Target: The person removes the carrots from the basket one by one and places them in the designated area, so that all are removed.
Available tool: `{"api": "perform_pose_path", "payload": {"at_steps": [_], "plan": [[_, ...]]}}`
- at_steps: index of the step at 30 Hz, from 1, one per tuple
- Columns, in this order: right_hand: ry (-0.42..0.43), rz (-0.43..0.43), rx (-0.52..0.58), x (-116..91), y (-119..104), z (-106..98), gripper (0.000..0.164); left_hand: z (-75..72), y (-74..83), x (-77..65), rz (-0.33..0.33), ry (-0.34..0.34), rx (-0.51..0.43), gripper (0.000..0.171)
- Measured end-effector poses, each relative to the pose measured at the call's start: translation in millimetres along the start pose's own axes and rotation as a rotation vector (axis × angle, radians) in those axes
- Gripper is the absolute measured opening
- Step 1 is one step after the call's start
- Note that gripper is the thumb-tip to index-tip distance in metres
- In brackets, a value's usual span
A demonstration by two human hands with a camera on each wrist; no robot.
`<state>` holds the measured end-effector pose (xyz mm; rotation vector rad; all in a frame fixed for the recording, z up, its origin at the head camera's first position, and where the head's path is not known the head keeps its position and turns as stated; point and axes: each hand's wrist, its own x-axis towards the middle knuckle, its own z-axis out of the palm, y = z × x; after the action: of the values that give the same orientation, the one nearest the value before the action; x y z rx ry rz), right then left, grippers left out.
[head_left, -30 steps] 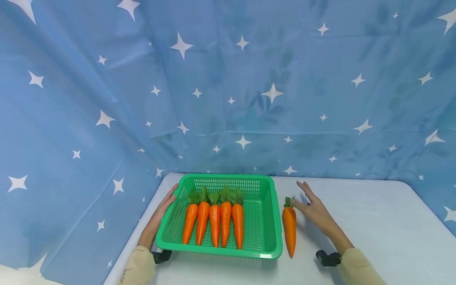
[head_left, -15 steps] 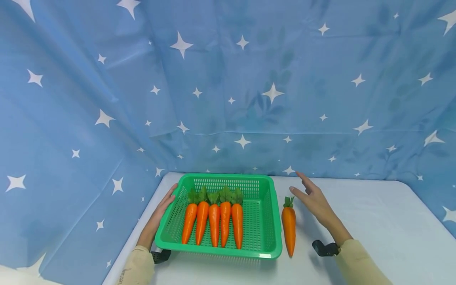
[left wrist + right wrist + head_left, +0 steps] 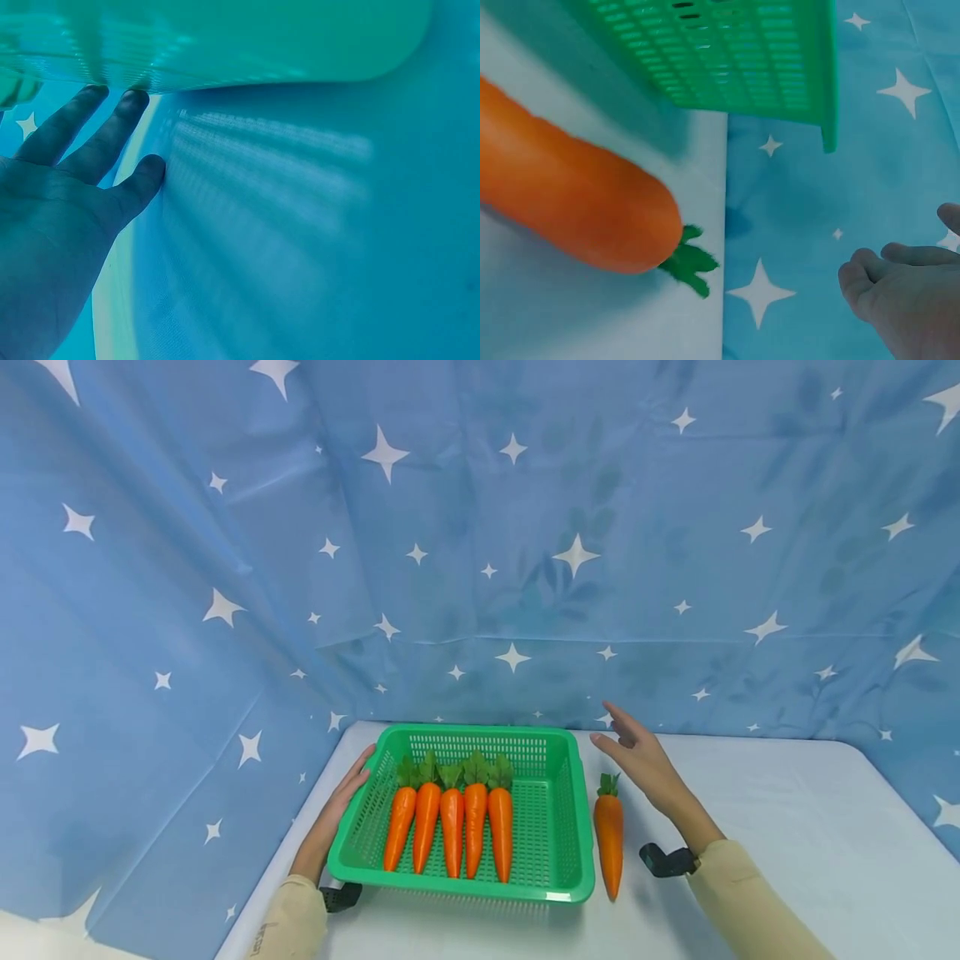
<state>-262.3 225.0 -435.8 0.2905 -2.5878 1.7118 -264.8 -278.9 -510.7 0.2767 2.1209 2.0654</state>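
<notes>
Since the earlier frames, the right hand (image 3: 643,764) has drifted away from the leafy top of the loose carrot (image 3: 609,835) and now hangs a little beyond it, toward the far edge of the table (image 3: 780,827) and nearer the basket's back right corner. Its thumb and fingers are parted, with nothing between them, and the right wrist view shows a gap between that hand and the green leaves. The left hand (image 3: 335,810), the green basket (image 3: 459,886) and every carrot look to be where they were. The left hand lies along the basket's left side with its fingers extended rather than wrapped round the rim; its fingertips meet the green wall in the left wrist view, though how firmly they press cannot be told. Inside the basket, five orange carrots (image 3: 452,831) lie side by side, leaves toward the back, with bare green mesh to their right. The loose carrot rests on the white table just outside the basket's right side, leaves also pointing away from the person. With the right hand now clear of it, that carrot appears to lie free, outside the row and in neither hand's hold. Behind everything hangs a blue cloth (image 3: 645,627) printed with white stars.
</notes>
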Motion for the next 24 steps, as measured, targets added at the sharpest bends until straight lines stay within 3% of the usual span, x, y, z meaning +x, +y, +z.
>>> {"api": "perform_pose_path", "payload": {"at_steps": [9,21,24], "plan": [[-0.021,-0.036,0.034,5,-15,6,0.076,0.8,1.3,-3.7,-0.033,0.011,-0.005,0.065],[-0.068,-0.069,0.085,18,-37,37,0.071,-0.2,0.2,-0.7,0.018,0.004,0.054,0.065],[-0.084,-0.070,0.108,22,-39,45,0.069,0.5,1.2,0.8,0.019,-0.004,0.020,0.064]]}}
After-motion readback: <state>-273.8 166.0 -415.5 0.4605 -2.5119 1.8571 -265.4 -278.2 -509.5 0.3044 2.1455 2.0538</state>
